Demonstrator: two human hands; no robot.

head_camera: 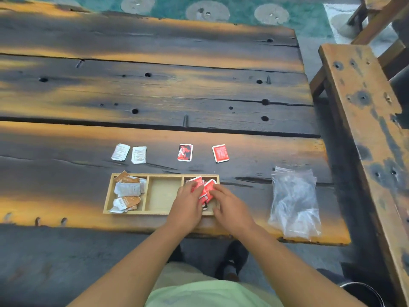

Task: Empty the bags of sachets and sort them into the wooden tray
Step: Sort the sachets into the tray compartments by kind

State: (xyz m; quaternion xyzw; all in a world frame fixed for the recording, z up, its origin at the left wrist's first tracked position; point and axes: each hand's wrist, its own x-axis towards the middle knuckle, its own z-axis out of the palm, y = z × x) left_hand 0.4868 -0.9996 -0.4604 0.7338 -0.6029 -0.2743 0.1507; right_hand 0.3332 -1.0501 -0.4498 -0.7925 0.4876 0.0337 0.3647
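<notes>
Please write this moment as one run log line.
both hands: left hand, right hand on red sachets | wooden tray: right compartment | middle compartment: empty | four sachets behind tray

Looks like a rustic café or patio seating spot. I'm at a rough plank bench (155, 89), charred dark with knot holes. Wooden seat (363, 111) on my right. Teal floor (243, 12) with pale round patches beyond.
</notes>
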